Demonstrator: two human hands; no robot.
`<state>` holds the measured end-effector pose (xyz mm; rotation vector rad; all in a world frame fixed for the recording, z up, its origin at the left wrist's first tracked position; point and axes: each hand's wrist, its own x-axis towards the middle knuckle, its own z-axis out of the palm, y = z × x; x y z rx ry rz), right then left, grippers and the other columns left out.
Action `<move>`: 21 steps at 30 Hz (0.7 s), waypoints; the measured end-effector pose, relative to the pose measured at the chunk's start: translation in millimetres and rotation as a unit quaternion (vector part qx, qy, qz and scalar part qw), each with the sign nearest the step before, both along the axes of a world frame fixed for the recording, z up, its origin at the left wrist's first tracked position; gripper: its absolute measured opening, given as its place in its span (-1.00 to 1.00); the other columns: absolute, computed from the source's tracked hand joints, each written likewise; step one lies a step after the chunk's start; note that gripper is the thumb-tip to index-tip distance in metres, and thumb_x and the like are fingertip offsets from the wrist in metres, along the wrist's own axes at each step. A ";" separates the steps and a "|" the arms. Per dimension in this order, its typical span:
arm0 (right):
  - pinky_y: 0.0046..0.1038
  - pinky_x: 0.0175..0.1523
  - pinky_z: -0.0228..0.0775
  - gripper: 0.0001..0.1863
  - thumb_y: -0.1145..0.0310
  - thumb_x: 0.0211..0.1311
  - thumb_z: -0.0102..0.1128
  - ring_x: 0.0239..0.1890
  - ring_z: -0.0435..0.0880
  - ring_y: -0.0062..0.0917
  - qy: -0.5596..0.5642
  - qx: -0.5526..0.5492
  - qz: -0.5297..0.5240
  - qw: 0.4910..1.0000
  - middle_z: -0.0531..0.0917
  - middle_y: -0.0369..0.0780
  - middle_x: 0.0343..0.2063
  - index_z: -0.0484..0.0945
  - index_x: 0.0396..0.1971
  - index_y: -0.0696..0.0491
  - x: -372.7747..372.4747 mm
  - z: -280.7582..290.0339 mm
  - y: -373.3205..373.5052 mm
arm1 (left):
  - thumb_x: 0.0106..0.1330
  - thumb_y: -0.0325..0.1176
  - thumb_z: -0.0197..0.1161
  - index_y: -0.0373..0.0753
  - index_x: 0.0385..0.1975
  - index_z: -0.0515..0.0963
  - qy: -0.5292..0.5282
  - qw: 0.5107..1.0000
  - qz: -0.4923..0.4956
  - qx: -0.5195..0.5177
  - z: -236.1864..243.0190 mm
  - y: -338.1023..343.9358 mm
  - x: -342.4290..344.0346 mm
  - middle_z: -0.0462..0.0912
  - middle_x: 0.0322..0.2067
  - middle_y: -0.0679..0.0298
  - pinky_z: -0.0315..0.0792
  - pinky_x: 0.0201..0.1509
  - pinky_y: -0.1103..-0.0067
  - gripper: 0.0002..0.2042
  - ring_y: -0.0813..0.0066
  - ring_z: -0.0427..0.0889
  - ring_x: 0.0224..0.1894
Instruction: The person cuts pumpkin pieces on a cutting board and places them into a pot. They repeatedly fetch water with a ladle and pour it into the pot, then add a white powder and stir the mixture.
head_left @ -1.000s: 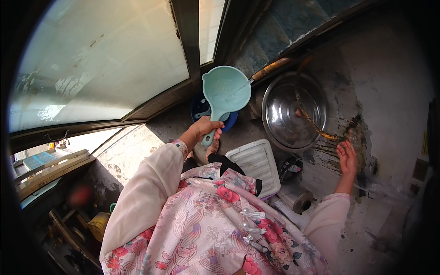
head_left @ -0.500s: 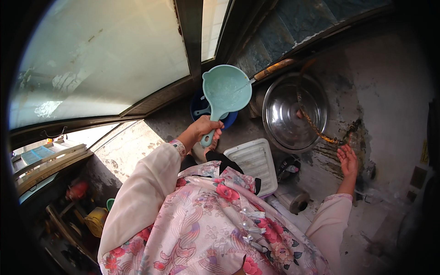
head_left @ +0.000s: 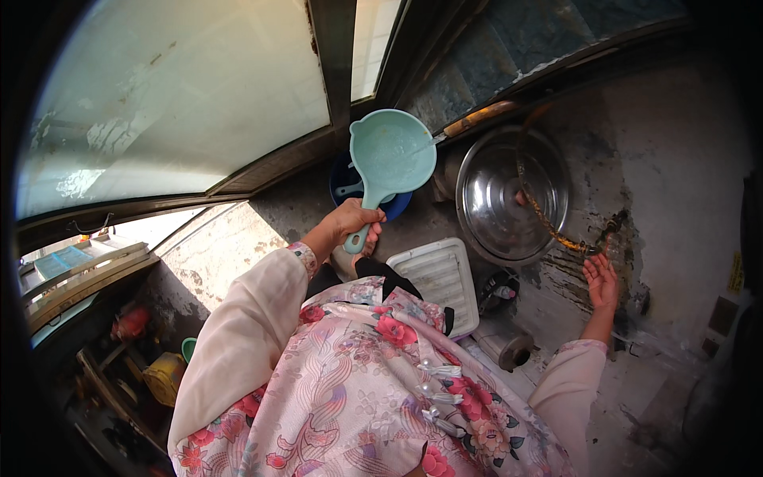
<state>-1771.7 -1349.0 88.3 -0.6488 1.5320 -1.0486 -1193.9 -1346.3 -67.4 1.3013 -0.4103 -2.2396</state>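
My left hand point(head_left: 347, 218) grips the handle of a pale mint plastic dipper point(head_left: 389, 151), held over a dark blue bucket point(head_left: 337, 171) with another dipper handle inside. A thin clear stream runs into the dipper from a rusty yellow pipe point(head_left: 465, 121) at its upper right; rippling water shows in the bowl. My right hand point(head_left: 600, 278) is raised with fingers loosely bent and apart, holding nothing, just below the lower end of a corroded curved pipe point(head_left: 548, 224). That pipe arches across a large shiny round metal lid or basin point(head_left: 497, 230).
A white ridged plastic container point(head_left: 429, 274) sits by my feet, with a metal cylinder point(head_left: 505, 350) nearby. Frosted glass panels point(head_left: 171, 95) line the upper left. A wooden ledge point(head_left: 87, 294), a yellow container point(head_left: 164, 380) and clutter fill the lower left; a stained concrete surface lies at right.
The dipper and my left hand have shifted slightly upward in view, and more rippling water shows in the bowl. My right hand has moved slightly down, away from the pipe's end.
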 end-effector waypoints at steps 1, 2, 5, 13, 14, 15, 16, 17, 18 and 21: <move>-0.37 -0.06 0.34 -0.63 0.47 0.11 -0.06 -0.16 0.50 -0.36 -0.002 -0.001 -0.003 1.000 0.48 -0.15 -0.19 0.29 -0.03 0.18 -0.6 -1.1 0.2 | 0.14 -0.47 0.09 -0.35 -0.48 0.42 0.004 1.000 0.002 0.003 -0.3 0.3 0.3 0.47 -0.73 0.23 0.38 -0.70 0.65 -0.92 0.50 0.46 -0.75; -0.36 -0.05 0.34 -0.63 0.47 0.11 -0.06 -0.16 0.50 -0.35 -0.004 -0.003 -0.005 1.000 0.48 -0.15 -0.19 0.29 -0.03 0.18 -1.2 -2.0 0.4 | 0.14 -0.47 0.09 -0.35 -0.48 0.42 0.008 1.000 0.005 0.006 -0.6 0.7 0.6 0.47 -0.73 0.23 0.38 -0.70 0.65 -0.92 0.50 0.46 -0.75; -0.33 -0.01 0.31 -0.61 0.46 0.10 -0.04 -0.13 0.49 -0.37 -0.003 -0.001 -0.003 1.000 0.47 -0.18 -0.18 0.26 -0.02 0.17 -3.4 -3.5 0.6 | 0.14 -0.48 0.08 -0.35 -0.48 0.41 0.018 1.000 0.010 0.016 -1.9 2.4 1.2 0.47 -0.73 0.23 0.38 -0.70 0.64 -0.93 0.49 0.46 -0.76; -0.36 -0.06 0.34 -0.67 0.43 0.14 -0.06 -0.17 0.51 -0.37 0.011 -0.018 -0.017 1.000 0.49 -0.19 -0.21 0.31 -0.06 0.15 -15.8 -16.8 0.0 | 0.14 -0.47 0.08 -0.34 -0.47 0.40 0.028 0.999 0.009 0.029 3.3 4.2 2.8 0.48 -0.73 0.24 0.37 -0.70 0.65 -0.93 0.50 0.46 -0.76; -0.36 -0.07 0.34 -0.68 0.43 0.14 -0.06 -0.18 0.51 -0.38 0.012 -0.022 -0.015 1.000 0.49 -0.20 -0.22 0.32 -0.07 0.14 -19.2 -19.7 -0.3 | 0.14 -0.47 0.08 -0.34 -0.47 0.40 0.028 0.999 0.008 0.027 4.2 4.1 3.3 0.47 -0.73 0.24 0.36 -0.70 0.65 -0.92 0.50 0.46 -0.76; -0.36 -0.06 0.33 -0.69 0.43 0.13 -0.04 -0.17 0.50 -0.38 0.010 -0.022 -0.018 1.000 0.50 -0.22 -0.22 0.33 -0.10 0.12 -22.5 -22.6 -0.2 | 0.14 -0.46 0.08 -0.34 -0.47 0.40 0.029 0.999 0.008 0.024 4.8 3.8 3.7 0.47 -0.73 0.24 0.36 -0.70 0.65 -0.92 0.50 0.46 -0.76; -0.35 -0.05 0.32 -0.71 0.42 0.11 -0.03 -0.16 0.50 -0.38 0.008 -0.023 -0.021 0.999 0.50 -0.24 -0.23 0.35 -0.12 0.10 -25.7 -25.1 0.3 | 0.14 -0.46 0.08 -0.34 -0.47 0.40 0.026 0.999 0.005 0.022 4.8 3.3 4.0 0.47 -0.73 0.24 0.35 -0.70 0.66 -0.92 0.50 0.45 -0.76; -0.35 -0.04 0.31 -0.73 0.42 0.10 -0.01 -0.15 0.49 -0.38 0.006 -0.023 -0.022 0.999 0.50 -0.26 -0.24 0.36 -0.15 0.08 -22.8 -25.3 -1.6 | 0.15 -0.46 0.08 -0.34 -0.47 0.40 0.022 1.000 0.005 0.021 4.3 3.6 4.3 0.47 -0.73 0.25 0.35 -0.70 0.66 -0.92 0.51 0.45 -0.76; -0.36 -0.08 0.34 -0.73 0.41 0.11 -0.01 -0.17 0.51 -0.39 0.008 -0.025 -0.048 0.999 0.51 -0.27 -0.27 0.36 -0.15 0.06 -18.9 -26.6 -1.1 | 0.15 -0.46 0.08 -0.34 -0.47 0.40 0.018 1.000 0.004 0.019 3.6 3.8 4.6 0.47 -0.73 0.25 0.34 -0.70 0.66 -0.92 0.51 0.45 -0.76; -0.43 -0.24 0.40 -0.75 0.36 0.15 -0.04 -0.30 0.54 -0.45 0.064 0.017 -0.143 0.988 0.54 -0.27 -0.36 0.37 -0.16 0.06 6.3 -33.2 5.2 | 0.16 -0.46 0.03 -0.33 -0.48 0.40 0.007 1.000 0.007 0.007 1.1 3.1 2.7 0.48 -0.74 0.25 0.34 -0.75 0.57 -0.92 0.52 0.43 -0.79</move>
